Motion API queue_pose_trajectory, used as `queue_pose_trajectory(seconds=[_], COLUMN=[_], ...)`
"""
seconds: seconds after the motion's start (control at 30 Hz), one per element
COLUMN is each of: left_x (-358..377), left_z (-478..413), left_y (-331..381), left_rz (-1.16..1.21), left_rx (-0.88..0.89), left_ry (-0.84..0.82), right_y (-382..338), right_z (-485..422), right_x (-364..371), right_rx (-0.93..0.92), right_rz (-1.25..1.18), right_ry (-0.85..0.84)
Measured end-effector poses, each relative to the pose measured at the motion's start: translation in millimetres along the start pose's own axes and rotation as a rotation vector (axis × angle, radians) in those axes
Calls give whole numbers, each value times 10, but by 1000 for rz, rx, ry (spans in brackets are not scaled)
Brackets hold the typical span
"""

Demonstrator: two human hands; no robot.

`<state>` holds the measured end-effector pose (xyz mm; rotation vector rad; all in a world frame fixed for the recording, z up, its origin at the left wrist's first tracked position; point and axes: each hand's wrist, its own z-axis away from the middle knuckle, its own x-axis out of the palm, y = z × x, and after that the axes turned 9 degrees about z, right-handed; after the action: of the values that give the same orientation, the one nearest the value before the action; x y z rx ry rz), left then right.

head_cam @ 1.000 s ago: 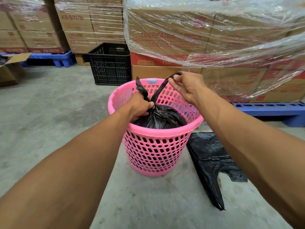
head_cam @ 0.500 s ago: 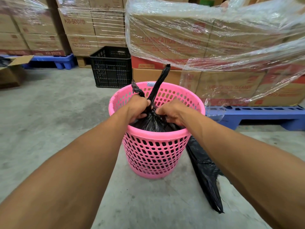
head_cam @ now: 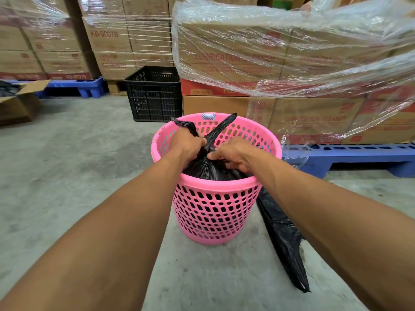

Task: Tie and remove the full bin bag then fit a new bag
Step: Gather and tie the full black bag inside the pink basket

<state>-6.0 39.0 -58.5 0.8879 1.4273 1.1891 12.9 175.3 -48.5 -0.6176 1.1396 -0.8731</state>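
A pink perforated bin stands on the concrete floor in the middle of the view. Inside it sits a full black bin bag, gathered at its neck, with two twisted tails sticking up above the rim. My left hand is closed around the left tail at the neck. My right hand pinches the bag just right of the neck, fingers pressed into the plastic. A flat, empty black bag lies on the floor against the bin's right side.
Shrink-wrapped stacks of cardboard boxes on blue pallets rise close behind the bin. A black plastic crate stands behind it to the left. An open cardboard box sits at the far left. Bare concrete floor spreads to the left.
My right hand let go of the raised right tail and came down to the bag's neck beside my left hand. The tail stays standing up, now leaning lower over the bin.
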Motion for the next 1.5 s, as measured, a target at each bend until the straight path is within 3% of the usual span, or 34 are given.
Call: queue_pose_trajectory(seconds=[0.2, 0.37, 0.57, 0.77, 0.87, 0.97, 1.07, 1.3, 1.5], left_x=[21, 11, -14, 71, 34, -16, -27, -110, -98], left_z=[73, 139, 93, 145, 132, 139, 119, 64, 46], left_y=[31, 52, 53, 66, 73, 70, 60, 60, 37], left_rz=[-190, -181, -340, -538, -511, -116, 170, 284, 231], left_rx=[148, 129, 160, 295, 202, -122, -365, -515, -487], left_ry=[-53, -185, 77, -161, -245, -367, -332, -277, -254], right_y=[8, 30, 0, 38, 28, 54, 80, 53, 55], right_z=[-4, -26, -9, -67, -84, -105, -76, 37, 124], right_x=[6, -21, 16, -25, -20, -19, -4, -13, 1], right_rx=[-79, -98, -195, -208, -200, -208, -267, -388, -420], right_rz=[114, 114, 173, 208, 259, 265, 309, 472, 547], right_ry=[212, 310, 296, 404, 425, 415, 393, 266, 271])
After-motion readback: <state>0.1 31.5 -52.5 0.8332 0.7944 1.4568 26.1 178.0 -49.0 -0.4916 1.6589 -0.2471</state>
